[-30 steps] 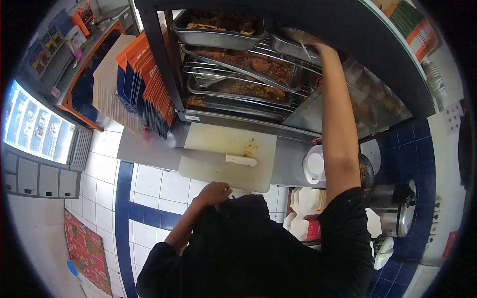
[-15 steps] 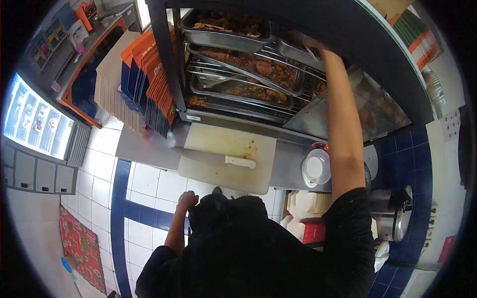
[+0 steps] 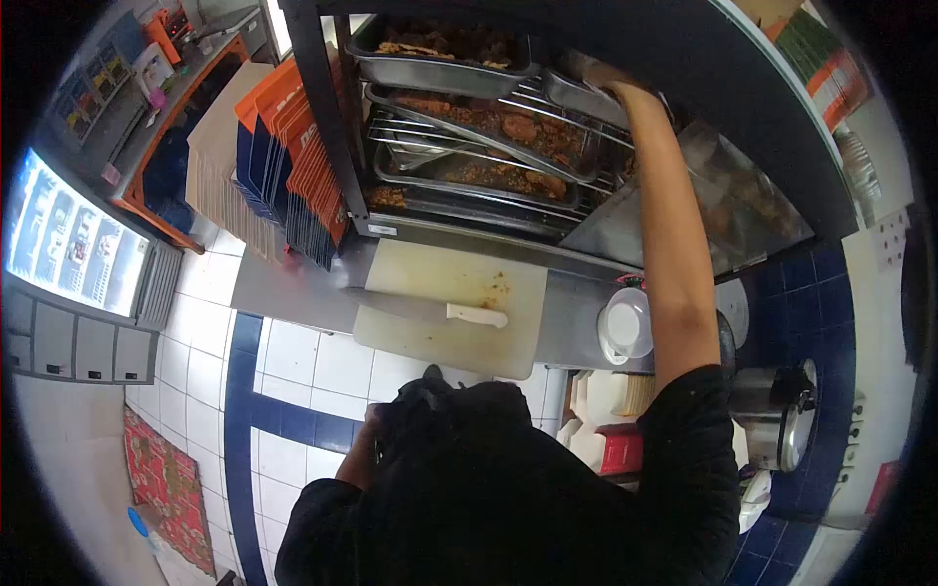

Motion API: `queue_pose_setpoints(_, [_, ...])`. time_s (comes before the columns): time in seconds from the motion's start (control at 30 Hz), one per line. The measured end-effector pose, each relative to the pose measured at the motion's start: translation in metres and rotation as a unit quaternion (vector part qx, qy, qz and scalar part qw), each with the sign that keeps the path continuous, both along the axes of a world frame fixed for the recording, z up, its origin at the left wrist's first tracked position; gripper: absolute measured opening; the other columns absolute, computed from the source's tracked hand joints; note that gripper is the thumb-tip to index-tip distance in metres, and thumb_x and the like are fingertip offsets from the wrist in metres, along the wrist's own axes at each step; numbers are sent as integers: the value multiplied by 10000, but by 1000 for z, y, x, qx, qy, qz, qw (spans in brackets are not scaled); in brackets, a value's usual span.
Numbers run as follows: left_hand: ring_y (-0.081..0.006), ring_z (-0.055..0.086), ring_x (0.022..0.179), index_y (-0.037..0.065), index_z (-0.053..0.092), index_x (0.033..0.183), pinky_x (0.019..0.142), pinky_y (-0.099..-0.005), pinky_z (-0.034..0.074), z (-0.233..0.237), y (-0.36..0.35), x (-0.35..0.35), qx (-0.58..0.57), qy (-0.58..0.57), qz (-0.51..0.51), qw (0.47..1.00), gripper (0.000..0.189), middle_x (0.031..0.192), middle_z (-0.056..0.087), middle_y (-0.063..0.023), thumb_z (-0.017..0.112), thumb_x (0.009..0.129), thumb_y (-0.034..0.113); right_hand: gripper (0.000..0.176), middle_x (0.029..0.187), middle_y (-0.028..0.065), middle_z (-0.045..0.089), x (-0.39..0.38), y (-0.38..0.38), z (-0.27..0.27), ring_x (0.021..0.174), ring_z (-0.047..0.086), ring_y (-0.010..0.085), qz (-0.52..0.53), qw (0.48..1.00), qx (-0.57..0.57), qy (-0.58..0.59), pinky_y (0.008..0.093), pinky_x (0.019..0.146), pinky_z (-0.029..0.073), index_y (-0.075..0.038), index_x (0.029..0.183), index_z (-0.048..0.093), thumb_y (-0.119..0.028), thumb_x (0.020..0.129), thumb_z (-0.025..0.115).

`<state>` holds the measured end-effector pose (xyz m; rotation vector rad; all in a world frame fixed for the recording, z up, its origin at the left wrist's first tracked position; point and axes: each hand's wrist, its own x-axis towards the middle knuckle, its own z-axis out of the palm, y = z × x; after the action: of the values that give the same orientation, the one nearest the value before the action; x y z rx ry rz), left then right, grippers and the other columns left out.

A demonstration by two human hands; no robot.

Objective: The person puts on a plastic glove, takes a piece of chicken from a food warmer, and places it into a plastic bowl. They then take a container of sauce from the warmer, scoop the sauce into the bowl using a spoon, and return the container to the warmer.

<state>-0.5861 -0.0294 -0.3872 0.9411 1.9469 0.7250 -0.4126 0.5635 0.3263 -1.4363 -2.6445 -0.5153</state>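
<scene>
My right hand (image 3: 608, 80) reaches into the upper right of the warming cabinet, at a metal tray (image 3: 584, 100); its fingers are hidden in shadow there. My left hand (image 3: 372, 422) is low beside my body, mostly covered by my black clothing, and its fingers do not show clearly. Trays of browned food (image 3: 518, 127) lie on the wire racks, one of them tilted. Below the cabinet, a white-handled knife (image 3: 476, 314) rests across a stained cutting board (image 3: 445, 342) on the counter.
Orange and blue folded boxes (image 3: 303, 146) stand left of the cabinet. A white plastic tub (image 3: 625, 324) sits right of the board. Farther right is a steel pot (image 3: 772, 420). Open cartons (image 3: 591, 405) lie below the tub. A lit display fridge (image 3: 73, 239) is at the far left.
My left hand has moved in closer to my body and is now partly hidden. My right hand has shifted slightly left and up inside the cabinet.
</scene>
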Motion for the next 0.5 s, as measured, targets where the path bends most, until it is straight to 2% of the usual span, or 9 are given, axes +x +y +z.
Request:
queue_pose_setpoints(0.1, [-298,682,824,90,714,787,717,-410,538,-9,15,-12,-191,37,-56,979,272,856,701,-140,665,776,356,598,1498,144,385,-2,3,-1,1394,327,344,1,1000,-7,11,477,1148,251,-123,1448,412,-480,968,434])
queue_pose_setpoints(0.13, [-330,677,841,82,708,801,722,-420,549,-8,11,-15,-23,40,-39,998,251,851,696,-141,678,751,326,601,1503,143,381,-1,4,-1,1398,324,343,4,1000,-14,23,477,1150,248,-124,1451,409,-481,968,434])
queue_pose_setpoints(0.23, [-350,675,865,75,704,817,735,-447,553,4,22,-27,-51,93,-141,984,228,851,690,-156,672,741,287,611,1516,140,370,7,1,-7,1410,312,340,17,997,-39,67,476,1157,240,-127,1460,401,-487,968,433])
queue_pose_setpoints(0.27, [-360,676,876,79,708,812,753,-464,556,9,32,-25,-92,211,-242,942,219,881,693,-166,678,735,282,614,1520,139,366,11,-3,-10,1414,308,339,18,995,-48,90,476,1160,237,-128,1463,398,-489,967,432])
queue_pose_setpoints(0.37, [-357,677,879,86,714,812,767,-469,557,19,34,-24,-95,213,-236,943,221,877,691,-167,688,729,289,592,1461,151,408,19,-23,-13,1353,360,331,25,980,-27,196,466,1114,282,-112,1448,401,-450,965,453])
queue_pose_setpoints(0.4, [-357,677,878,86,716,810,762,-467,556,19,38,-23,-162,69,-90,980,223,892,690,-172,689,725,290,584,1442,155,422,21,-31,-14,1333,377,328,28,969,-21,245,463,1098,297,-107,1443,403,-437,964,460])
queue_pose_setpoints(0.5, [-352,674,902,86,716,800,773,-462,552,45,34,-16,-116,136,-142,974,198,895,692,-173,670,733,267,563,1382,166,464,21,-54,-14,1271,428,320,32,917,-23,397,454,1052,343,-92,1429,406,-398,961,480])
